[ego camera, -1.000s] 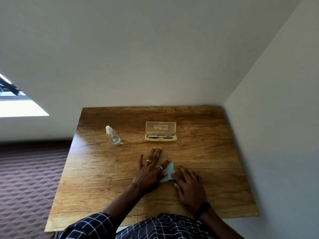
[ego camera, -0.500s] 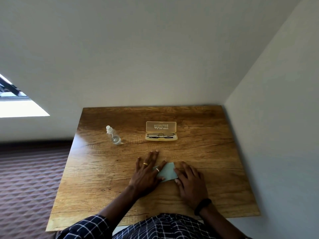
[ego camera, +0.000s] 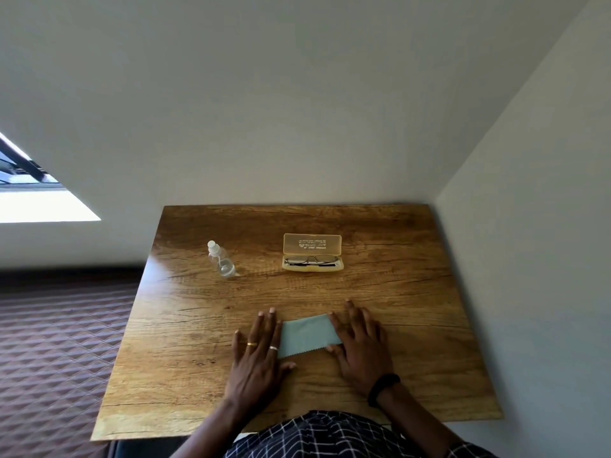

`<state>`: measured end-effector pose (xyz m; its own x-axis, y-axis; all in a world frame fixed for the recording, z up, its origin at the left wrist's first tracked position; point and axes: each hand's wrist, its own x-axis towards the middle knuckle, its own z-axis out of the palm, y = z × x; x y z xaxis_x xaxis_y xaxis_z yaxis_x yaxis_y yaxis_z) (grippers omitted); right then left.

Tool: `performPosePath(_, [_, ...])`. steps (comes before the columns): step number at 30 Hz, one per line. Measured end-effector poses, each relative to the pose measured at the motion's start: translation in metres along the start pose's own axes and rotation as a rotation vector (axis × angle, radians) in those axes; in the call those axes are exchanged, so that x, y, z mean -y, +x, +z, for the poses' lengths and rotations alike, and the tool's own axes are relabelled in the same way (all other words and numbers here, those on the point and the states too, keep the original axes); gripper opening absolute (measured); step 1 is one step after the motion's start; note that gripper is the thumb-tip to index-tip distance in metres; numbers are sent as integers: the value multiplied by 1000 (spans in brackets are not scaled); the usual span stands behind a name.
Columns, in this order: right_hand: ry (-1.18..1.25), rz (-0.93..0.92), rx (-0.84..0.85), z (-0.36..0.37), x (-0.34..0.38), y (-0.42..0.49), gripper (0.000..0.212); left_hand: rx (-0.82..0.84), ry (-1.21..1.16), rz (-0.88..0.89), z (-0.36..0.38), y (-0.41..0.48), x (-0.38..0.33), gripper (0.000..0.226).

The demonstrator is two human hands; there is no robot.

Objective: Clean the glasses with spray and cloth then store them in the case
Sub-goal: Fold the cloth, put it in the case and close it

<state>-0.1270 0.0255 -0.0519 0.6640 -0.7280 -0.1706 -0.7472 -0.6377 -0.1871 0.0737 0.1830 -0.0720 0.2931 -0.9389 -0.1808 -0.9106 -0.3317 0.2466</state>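
Glasses [ego camera: 311, 261] lie in the lower tray of the open translucent case [ego camera: 312, 247], lid tipped up, nobody touching them.

Change: a second ago the microfiber cloth [ego camera: 309, 335] was a bunched, folded wedge squeezed between my hands. Now it is spread into a flat pale-blue rectangle on the wooden table [ego camera: 413, 292], on the near side of the case and well apart from it. My hands have slid apart to do that.

My left hand [ego camera: 256, 355] lies palm down, fingers [ego camera: 268, 325] straight and together, its inner edge on the cloth end that sits toward the case's left. My right hand [ego camera: 362, 345] is also flat, fingers straight and a bit spread, fingertips pressing the other end of the cloth. Neither hand grips anything; both just press.

Spray bottle [ego camera: 221, 261] stands left of the case, apart from it, cap on, untouched.

My read: the cloth is now laid out and ready, so this is still prep. No spraying or wiping done yet, judging by the glasses still in the case. Likely next: reach past the cloth to the case and lift the glasses out, or get the bottle. The frame looks thin, so pick it up by the bridge or temples, not the lenses.
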Motion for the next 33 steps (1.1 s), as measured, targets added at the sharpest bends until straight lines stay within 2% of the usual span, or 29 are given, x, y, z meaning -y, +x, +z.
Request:
performPosePath(8, [55, 44, -31, -2, 2, -2, 66, -26, -61, -72, 3, 0, 5, 89])
performPosePath(12, [233, 122, -160, -9, 3, 4, 63, -177, -183, -198, -8, 4, 9, 62])
performPosePath(16, [267, 156, -278, -12, -3, 8, 47, -299, -225, -105, -27, 22, 23, 41])
performPosePath(18, [271, 135, -271, -7, -3, 7, 39, -277, -223, -26, -32, 34, 30, 30])
performPosePath(20, [270, 108, -233, -3, 1, 5, 43, -242, -220, 31, -34, 43, 34, 22])
performPosePath(23, [273, 74, -226, -4, 3, 11, 43, -227, -206, 58, -35, 50, 33, 20])
performPosePath(26, [311, 53, -219, -12, 0, 28, 34, -284, -226, 58, -36, 50, 32, 15])
performPosePath(33, [288, 2, -96, -31, -1, 56, 22, -303, -221, 37, -36, 47, 20, 25])
